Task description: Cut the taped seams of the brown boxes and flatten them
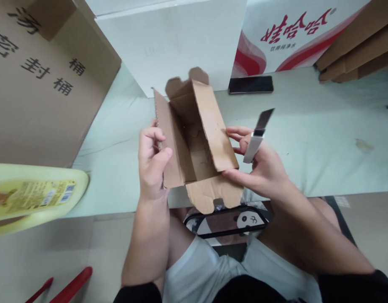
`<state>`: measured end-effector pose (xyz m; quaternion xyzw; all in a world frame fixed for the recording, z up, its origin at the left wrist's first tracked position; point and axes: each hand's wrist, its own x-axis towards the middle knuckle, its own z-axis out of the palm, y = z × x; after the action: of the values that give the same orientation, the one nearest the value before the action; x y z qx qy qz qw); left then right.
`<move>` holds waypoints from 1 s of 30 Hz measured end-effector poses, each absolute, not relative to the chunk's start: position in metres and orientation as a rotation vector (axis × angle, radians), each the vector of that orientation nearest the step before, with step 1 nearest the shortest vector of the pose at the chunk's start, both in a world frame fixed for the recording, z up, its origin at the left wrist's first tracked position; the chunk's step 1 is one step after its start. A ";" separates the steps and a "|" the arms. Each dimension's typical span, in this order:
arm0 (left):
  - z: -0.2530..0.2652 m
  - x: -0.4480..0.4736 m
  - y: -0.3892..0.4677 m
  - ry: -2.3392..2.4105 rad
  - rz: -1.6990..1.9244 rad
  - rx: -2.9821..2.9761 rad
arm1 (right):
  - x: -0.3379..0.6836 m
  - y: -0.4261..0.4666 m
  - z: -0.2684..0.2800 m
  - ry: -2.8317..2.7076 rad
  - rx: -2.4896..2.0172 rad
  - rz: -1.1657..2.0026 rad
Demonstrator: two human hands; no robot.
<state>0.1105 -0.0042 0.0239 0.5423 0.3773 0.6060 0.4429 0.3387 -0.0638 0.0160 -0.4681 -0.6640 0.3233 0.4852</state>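
Observation:
A small brown cardboard box [198, 151] is held between my two hands, its top flaps spread apart and its inside bare. My left hand [152, 162] pinches the edge of the left long flap between thumb and fingers. On the other side, my right hand [263, 164] grips a box cutter [253, 145] with a light grey handle, its dark blade out and pointing up and away from the box. The same hand's thumb and fingertips touch the right long flap. A rounded end flap with a notch hangs toward my lap.
A black phone [250, 85] lies on the pale green table cover [307, 160]. White cartons [177, 42] stand behind the box, folded cardboard [361, 40] at back right. A large brown carton [45, 97] and a yellow bottle [38, 193] are at left. Red rods [72, 286] show below.

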 end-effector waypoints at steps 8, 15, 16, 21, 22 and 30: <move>0.017 0.099 0.015 0.916 1.587 1.303 | 0.336 -0.060 0.010 -1.292 -1.102 0.494; 0.013 0.097 0.021 0.747 1.599 1.210 | 0.338 -0.069 0.015 -1.323 -0.970 0.465; 0.013 0.096 0.021 0.740 1.582 1.212 | 0.338 -0.070 0.015 -1.337 -0.945 0.473; 0.012 0.086 0.024 0.796 1.532 1.293 | 0.340 -0.070 0.012 -1.275 -1.018 0.559; 0.011 0.085 0.025 0.835 1.544 1.318 | 0.340 -0.070 0.011 -1.239 -1.048 0.578; 0.001 0.087 0.029 1.009 1.570 1.526 | 0.334 -0.069 0.017 -1.173 -1.061 0.566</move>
<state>0.0871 0.0287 0.0010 0.5914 0.3909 0.6081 0.3573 0.3336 -0.0689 0.0165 -0.4703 -0.5199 0.2508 0.6676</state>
